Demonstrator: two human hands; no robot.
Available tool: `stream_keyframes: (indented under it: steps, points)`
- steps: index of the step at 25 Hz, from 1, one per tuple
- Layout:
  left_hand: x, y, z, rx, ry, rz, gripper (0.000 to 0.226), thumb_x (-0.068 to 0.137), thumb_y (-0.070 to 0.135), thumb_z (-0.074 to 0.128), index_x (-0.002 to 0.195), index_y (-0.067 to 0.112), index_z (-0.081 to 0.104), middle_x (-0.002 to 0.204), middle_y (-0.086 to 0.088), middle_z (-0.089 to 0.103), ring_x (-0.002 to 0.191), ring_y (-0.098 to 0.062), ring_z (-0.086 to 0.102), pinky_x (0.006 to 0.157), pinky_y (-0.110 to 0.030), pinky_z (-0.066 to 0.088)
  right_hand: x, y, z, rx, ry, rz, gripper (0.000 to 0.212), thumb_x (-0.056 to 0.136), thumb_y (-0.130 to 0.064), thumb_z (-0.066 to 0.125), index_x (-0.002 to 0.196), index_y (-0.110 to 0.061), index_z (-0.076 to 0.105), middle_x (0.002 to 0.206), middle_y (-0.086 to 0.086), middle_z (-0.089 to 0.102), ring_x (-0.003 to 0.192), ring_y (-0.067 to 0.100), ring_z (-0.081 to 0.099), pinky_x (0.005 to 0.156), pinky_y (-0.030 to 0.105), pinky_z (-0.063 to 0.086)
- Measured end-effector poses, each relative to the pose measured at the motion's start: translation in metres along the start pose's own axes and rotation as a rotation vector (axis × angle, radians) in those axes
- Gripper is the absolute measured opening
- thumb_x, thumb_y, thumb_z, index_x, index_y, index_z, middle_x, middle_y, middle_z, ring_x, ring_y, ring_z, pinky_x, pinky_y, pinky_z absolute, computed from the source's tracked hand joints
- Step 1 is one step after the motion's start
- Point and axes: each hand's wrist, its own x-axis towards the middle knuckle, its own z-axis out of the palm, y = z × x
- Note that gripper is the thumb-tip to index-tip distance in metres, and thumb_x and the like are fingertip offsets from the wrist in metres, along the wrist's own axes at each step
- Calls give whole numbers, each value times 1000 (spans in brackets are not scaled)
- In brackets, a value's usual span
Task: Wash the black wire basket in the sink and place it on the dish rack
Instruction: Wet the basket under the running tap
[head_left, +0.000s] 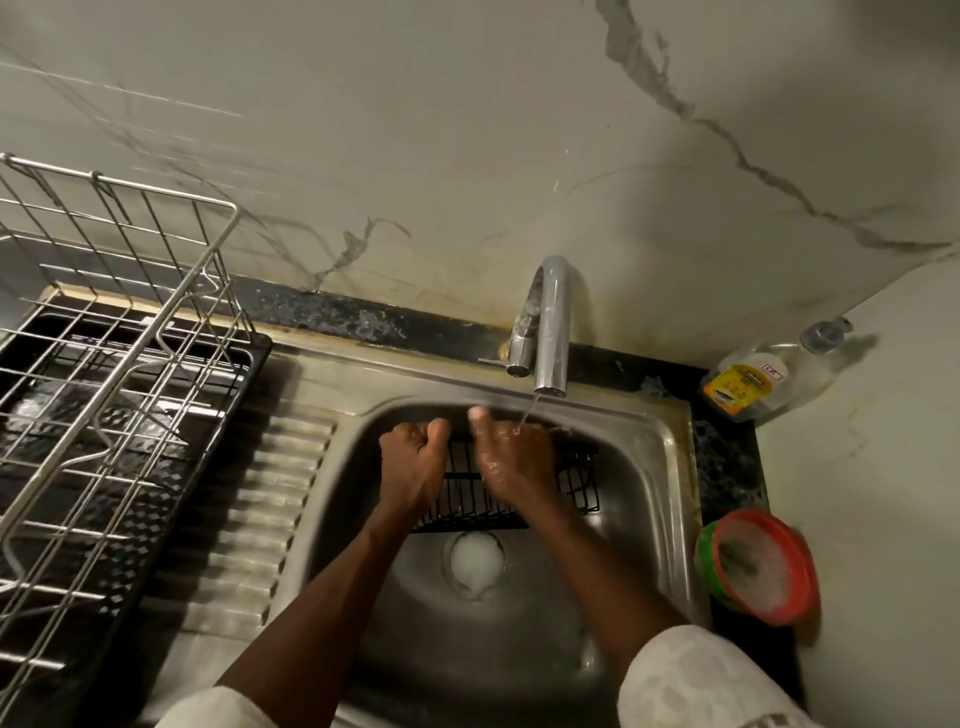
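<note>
Marble-veined wall (467, 130) across the top of the frame, dark speckled counter (727, 457) beneath it, steel sink (665, 467) at centre with a chrome tap (550, 322) running a thin stream. Black wire basket (576, 483) inside the sink near its far wall, under the tap, gripped by 2 wet hands: left hand (415, 462) clenched over the basket's upper left edge, right hand (514, 457) pressed onto its wires with the thumb raised, grasp there blurred and impossible to tell. Dish rack (104, 364) on a black tray at left, soap bottle (748, 384) at upper right, round red-rimmed tub (758, 566) at right, white foam over the drain (475, 564).
</note>
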Motion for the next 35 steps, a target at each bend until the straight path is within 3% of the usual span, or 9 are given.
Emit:
stream_keyframes:
  steps: [3,7,12,16,19,24,27,32,35]
  points:
    - [-6,-1,-2,-55,2,8,51,94,19,53,44,25,41,40,12,41,41,-2,35,44,-17,29,-12,-34,6,115,30,-168,64,109,-46,17,67,-23,60,65,-4,65,68,12,62,88,37,45]
    - [-15,-3,-7,-62,12,-90,56,101,11,53,47,21,40,38,10,39,36,-4,33,43,-18,30,1,19,9,12,-69,23,64,108,-50,14,84,-21,65,69,-6,60,78,14,64,82,33,40]
    - [-10,-9,-4,-89,43,-460,67,91,68,62,73,4,66,65,-3,65,61,-18,60,67,-35,55,-9,43,10,128,204,415,81,100,-65,2,82,-19,67,80,2,65,82,17,63,80,36,52]
    - [-4,2,9,-11,51,-662,78,84,83,51,97,9,66,93,-10,70,83,-26,68,84,-43,60,-22,-14,18,433,-4,800,74,103,-59,14,154,-9,33,161,16,27,148,32,28,119,52,26]
    - [10,17,15,-3,-7,-613,74,93,73,46,105,4,69,102,-13,72,89,-28,69,87,-41,59,-8,-55,16,549,-19,695,77,103,-60,11,161,-11,6,168,13,3,155,31,4,124,51,2]
    - [22,30,24,-48,52,-634,51,103,52,51,103,4,69,98,-9,70,85,-23,66,72,-35,55,22,-12,36,796,22,1028,79,98,-67,22,138,-7,53,127,17,60,110,32,60,91,40,46]
    - [14,30,34,82,116,-637,59,102,60,45,103,6,69,93,-11,70,82,-24,68,77,-42,62,29,19,69,899,-40,1064,90,89,-82,22,132,-12,59,128,12,62,109,32,62,97,37,46]
    - [19,28,27,66,180,-706,59,102,55,51,115,0,68,105,-16,70,88,-25,63,75,-36,49,23,-57,10,812,-43,912,77,99,-64,19,158,-15,24,163,13,25,148,32,26,121,53,18]
    - [10,22,27,-22,201,-758,58,97,63,54,109,8,68,98,-11,70,83,-25,66,77,-42,61,29,-16,37,835,53,977,87,87,-78,28,142,-14,49,132,15,56,117,29,57,100,48,46]
